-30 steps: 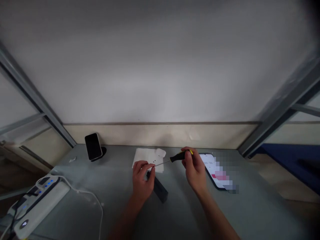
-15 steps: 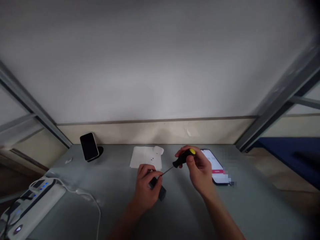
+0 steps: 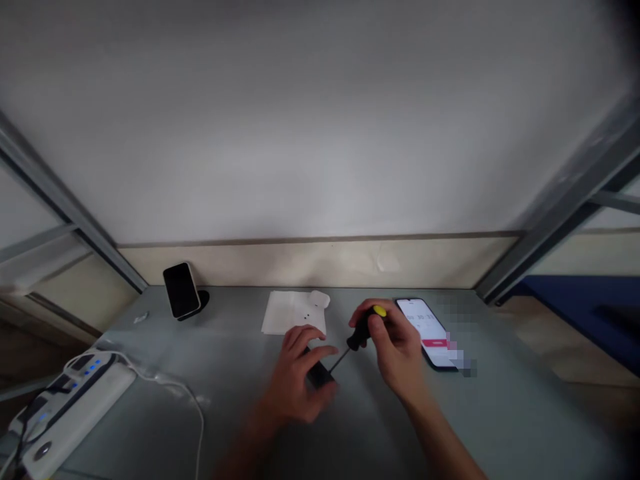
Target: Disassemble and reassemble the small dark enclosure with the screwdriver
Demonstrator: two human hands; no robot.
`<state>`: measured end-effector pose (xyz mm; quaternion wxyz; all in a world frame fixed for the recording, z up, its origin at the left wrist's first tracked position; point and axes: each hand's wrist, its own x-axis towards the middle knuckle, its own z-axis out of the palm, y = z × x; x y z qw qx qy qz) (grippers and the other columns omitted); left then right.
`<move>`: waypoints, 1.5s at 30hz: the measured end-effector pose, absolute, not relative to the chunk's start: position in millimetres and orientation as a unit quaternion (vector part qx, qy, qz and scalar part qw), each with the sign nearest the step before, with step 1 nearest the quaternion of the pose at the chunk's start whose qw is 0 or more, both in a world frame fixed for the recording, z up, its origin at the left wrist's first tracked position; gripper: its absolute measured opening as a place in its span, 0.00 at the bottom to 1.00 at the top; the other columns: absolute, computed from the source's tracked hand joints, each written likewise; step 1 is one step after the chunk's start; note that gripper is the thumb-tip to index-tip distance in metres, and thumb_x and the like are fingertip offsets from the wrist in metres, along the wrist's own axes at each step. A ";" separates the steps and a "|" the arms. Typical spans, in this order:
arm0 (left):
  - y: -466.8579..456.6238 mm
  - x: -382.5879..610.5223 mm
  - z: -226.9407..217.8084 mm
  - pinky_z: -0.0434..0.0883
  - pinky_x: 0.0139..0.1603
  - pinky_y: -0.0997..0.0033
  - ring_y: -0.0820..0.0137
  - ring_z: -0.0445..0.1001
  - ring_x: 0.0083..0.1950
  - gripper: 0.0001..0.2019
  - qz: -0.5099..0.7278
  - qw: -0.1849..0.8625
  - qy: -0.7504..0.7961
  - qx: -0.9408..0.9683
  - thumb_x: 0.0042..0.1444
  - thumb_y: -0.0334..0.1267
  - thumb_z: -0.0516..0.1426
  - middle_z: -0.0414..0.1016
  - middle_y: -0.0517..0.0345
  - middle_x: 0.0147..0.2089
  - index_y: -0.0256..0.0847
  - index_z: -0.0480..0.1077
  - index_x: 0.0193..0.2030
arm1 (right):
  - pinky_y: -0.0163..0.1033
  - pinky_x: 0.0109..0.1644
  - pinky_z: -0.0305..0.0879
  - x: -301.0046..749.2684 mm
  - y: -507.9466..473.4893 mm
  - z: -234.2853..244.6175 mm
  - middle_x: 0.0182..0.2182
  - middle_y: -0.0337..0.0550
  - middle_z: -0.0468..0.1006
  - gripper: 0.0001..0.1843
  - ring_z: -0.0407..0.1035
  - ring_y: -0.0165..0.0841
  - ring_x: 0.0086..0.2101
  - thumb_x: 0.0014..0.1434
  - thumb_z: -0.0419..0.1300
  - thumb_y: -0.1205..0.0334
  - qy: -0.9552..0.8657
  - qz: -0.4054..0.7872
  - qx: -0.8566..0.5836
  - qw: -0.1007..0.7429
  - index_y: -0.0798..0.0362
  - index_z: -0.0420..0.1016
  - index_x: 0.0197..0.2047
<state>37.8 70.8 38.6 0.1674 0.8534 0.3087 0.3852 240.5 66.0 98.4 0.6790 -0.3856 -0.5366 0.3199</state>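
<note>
My right hand [image 3: 393, 343] is closed round the black handle of a screwdriver [image 3: 364, 328] with a yellow end cap. Its thin metal shaft slants down to the left, and the tip meets or nearly meets a small dark box-shaped object [image 3: 319, 373]. My left hand [image 3: 303, 380] grips that object between thumb and fingers near the table top; part of it is hidden by the hand. Just beyond the left hand lies a white paper sheet [image 3: 280, 313] with several tiny dark bits on it, perhaps screws, and a small white piece [image 3: 320, 300] at its corner.
A lit phone [image 3: 425, 327] lies right of my right hand. At the back left, another phone [image 3: 181, 291] leans on a stand. A white power strip [image 3: 75, 413] with blue lights and a white cable [image 3: 193, 393] occupy the left. A wall panel [image 3: 320, 263] borders the grey table's back.
The screwdriver tip has moved down and right, and its shaft is steeper. My left thumb has shifted lower, toward the near end of the dark object, with the index finger lifted off the tip.
</note>
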 end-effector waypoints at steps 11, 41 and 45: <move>74.3 33.3 32.8 0.72 0.64 0.44 0.48 0.68 0.64 0.26 0.293 0.120 0.338 0.886 0.51 0.39 0.69 0.73 0.46 0.60 0.47 0.75 0.58 | 0.34 0.28 0.69 237.1 63.5 94.0 0.29 0.39 0.79 0.10 0.70 0.30 0.25 0.70 0.62 0.52 -0.574 0.299 -0.378 0.661 0.49 0.78 0.42; 73.7 42.9 27.5 0.67 0.52 0.52 0.56 0.69 0.48 0.13 0.263 0.035 0.330 0.906 0.58 0.39 0.62 0.74 0.54 0.43 0.45 0.74 0.50 | 0.35 0.30 0.72 231.4 58.3 98.3 0.30 0.40 0.79 0.10 0.73 0.33 0.27 0.70 0.61 0.52 -0.608 0.287 -0.384 0.633 0.48 0.80 0.43; 73.7 43.8 25.7 0.67 0.50 0.52 0.55 0.70 0.49 0.12 0.263 0.026 0.329 0.907 0.59 0.41 0.61 0.75 0.52 0.44 0.45 0.74 0.49 | 0.38 0.34 0.72 233.0 56.2 101.3 0.32 0.42 0.79 0.16 0.73 0.35 0.30 0.71 0.59 0.46 -0.628 0.357 -0.343 0.599 0.48 0.80 0.46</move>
